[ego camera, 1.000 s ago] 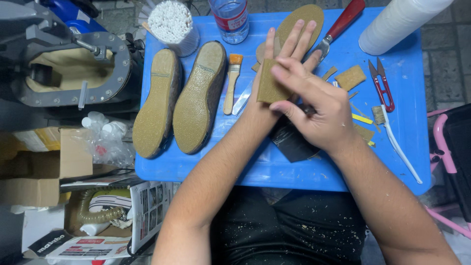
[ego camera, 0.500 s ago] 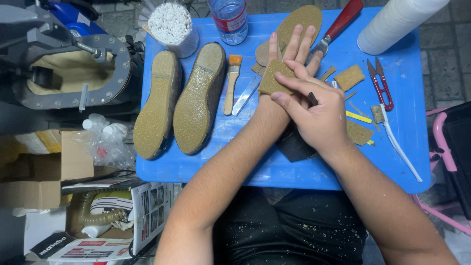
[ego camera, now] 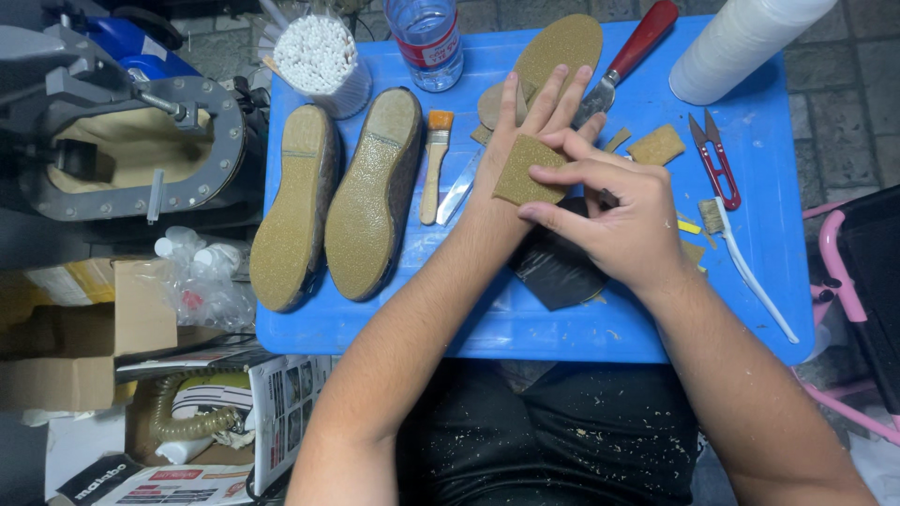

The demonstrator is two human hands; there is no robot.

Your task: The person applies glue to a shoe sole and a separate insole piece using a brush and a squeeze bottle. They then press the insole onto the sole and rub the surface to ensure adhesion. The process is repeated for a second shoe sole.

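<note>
Where the blue tray [ego camera: 394, 323] serves as a worktop, the left hand [ego camera: 525, 141] lies flat, fingers spread and loose, with a tan, grainy square patch [ego camera: 527, 171] resting on its back. The right hand [ego camera: 614, 211] pinches that patch at its right edge between thumb and curled fingers. Beneath both hands: a dark, glossy sheet [ego camera: 553, 267]. Left of them: two shoes [ego camera: 333, 206], soles up, coarse tan, side by side; a small brush [ego camera: 434, 164] with orange ferrule and pale wooden handle; a metal blade [ego camera: 459, 192]. Rear edge: clear bottle [ego camera: 427, 42] with red-and-white label band; cup of white cotton swabs [ego camera: 314, 52]; oval tan insole [ego camera: 562, 47]; red-handled knife [ego camera: 628, 56]; white roll [ego camera: 741, 42]. Right side: red snips [ego camera: 714, 159], white-handled brush [ego camera: 750, 272], tan offcut [ego camera: 656, 145]. Off the tray, left: grey metal press [ego camera: 131, 150], brown cardboard box [ego camera: 84, 328], crumpled clear plastic bag [ego camera: 202, 276], printed leaflets [ego camera: 281, 412] in black, white and red.
</note>
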